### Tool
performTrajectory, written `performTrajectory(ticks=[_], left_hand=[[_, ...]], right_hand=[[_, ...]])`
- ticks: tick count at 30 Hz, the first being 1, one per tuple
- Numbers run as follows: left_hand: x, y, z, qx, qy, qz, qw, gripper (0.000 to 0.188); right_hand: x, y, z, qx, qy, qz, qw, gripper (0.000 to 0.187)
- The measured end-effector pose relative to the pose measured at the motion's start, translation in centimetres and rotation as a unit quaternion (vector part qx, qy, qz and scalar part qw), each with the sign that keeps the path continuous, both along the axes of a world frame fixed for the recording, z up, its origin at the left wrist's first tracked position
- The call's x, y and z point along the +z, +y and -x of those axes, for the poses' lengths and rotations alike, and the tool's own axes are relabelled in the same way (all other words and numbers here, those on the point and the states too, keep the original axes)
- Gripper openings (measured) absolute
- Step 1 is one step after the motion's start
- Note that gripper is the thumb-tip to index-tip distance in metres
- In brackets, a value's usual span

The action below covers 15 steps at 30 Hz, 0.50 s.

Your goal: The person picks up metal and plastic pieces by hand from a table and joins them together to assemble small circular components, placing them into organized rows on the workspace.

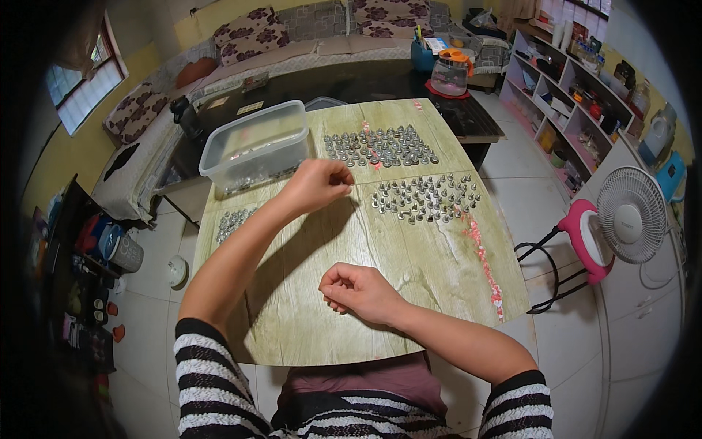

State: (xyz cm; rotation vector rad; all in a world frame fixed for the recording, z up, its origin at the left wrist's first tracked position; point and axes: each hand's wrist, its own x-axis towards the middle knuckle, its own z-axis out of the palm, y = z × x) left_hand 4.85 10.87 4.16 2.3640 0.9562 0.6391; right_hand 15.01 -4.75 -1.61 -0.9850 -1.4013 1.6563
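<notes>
My left hand (318,186) is over the middle of the table, its fingers curled together next to the rows of metal pieces. Anything it may hold is hidden. Closer to me, my right hand (363,293) hovers low over or rests on the tabletop, fingers closed; what may be in them is too small to tell. Small silver screws (424,199) with pointed ends stand upright right of my left hand. Beyond them stand rows of wider, washer-like metal pieces (380,146). A looser pile of small metal parts (234,223) lies left of my left forearm.
A clear plastic tub (256,143) stands at the table's far left, metal parts at its bottom. Behind the marbled table (431,293) is a dark low table with a glass jug (451,73). A pink and white fan (621,219) stands at the right, near shelves (567,95).
</notes>
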Motion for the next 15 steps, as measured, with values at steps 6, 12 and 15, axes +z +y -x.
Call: performTrajectory(ticks=[6,12,15], left_hand=[[-0.9,-5.2,5.5,0.011,-0.007,0.065,0.998,0.011],[-1.2,-9.0,7.8,0.024,-0.014,0.108,0.994,0.014],[-1.0,-10.2,8.4,0.034,-0.025,0.092,0.995,0.013]], right_hand=[[-0.4,-0.2,0.5,-0.026,-0.030,-0.070,0.997,0.012],[0.2,-0.8,0.5,-0.042,-0.115,-0.169,0.978,0.012],[0.4,-1.3,0.6,-0.054,-0.139,-0.231,0.961,0.013]])
